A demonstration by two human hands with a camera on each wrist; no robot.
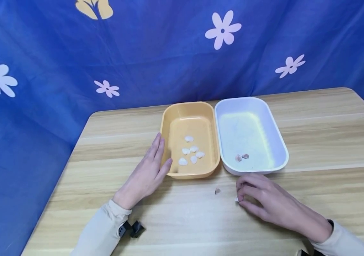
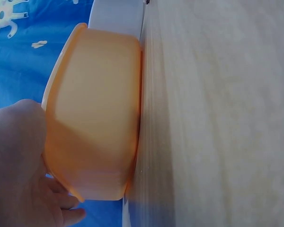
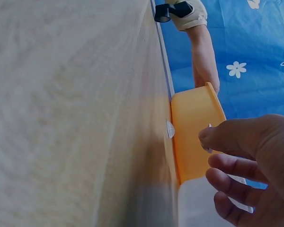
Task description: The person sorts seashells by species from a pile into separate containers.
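Note:
My left hand (image 1: 146,170) rests on the left rim of the orange tray (image 1: 190,176), fingers fairly straight. Several white seashells (image 1: 194,149) lie inside that tray. In front of the white tray (image 1: 281,164), my right hand (image 1: 265,199) pinches a small white seashell (image 1: 236,199) between thumb and fingers; most of it is hidden. The right wrist view shows its edge by the thumb tip, above the tabletop. A brownish seashell (image 1: 217,191) lies on the table to the left of the right hand. Two more brownish seashells (image 1: 242,157) are in the white tray's near end.
Both trays stand side by side, touching or nearly so, toward the back of the wooden table (image 1: 111,142). A blue curtain (image 1: 156,53) with flower prints hangs behind the table. A small black device (image 1: 132,229) is strapped at the left wrist.

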